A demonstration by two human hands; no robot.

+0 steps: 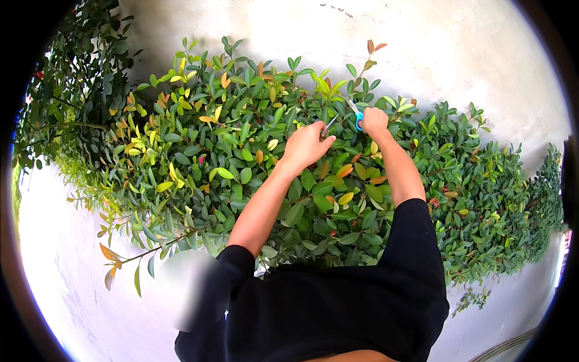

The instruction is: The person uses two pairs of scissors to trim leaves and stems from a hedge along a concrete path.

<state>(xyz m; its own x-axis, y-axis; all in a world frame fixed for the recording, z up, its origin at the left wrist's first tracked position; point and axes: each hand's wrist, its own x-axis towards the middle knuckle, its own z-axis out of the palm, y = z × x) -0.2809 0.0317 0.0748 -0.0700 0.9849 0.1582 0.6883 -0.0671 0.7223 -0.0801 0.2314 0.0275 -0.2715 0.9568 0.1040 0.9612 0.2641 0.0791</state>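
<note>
My right hand (pixel 375 121) is closed around the blue handle of a pair of scissors (pixel 353 107), whose metal blade points up and left over the leaves. To its left, my left hand (pixel 306 144) grips a small pointed metal tool (pixel 330 125) with its tip angled up and right. Its handle is mostly hidden by the fingers, so its exact kind is unclear. The two tips are a short way apart. Both hands are above the top of a dense leafy shrub (pixel 246 154) with green, yellow and orange leaves. A tall shoot with reddish leaves (pixel 372 49) rises behind the scissors.
Beyond the shrub stands a pale wall (pixel 452 50). Darker climbing foliage (pixel 90 77) hangs at the upper left. One long twig (pixel 154 250) juts out at the lower left over a pale surface (pixel 72 280). A curved, hose-like strip (pixel 506 346) lies at the lower right.
</note>
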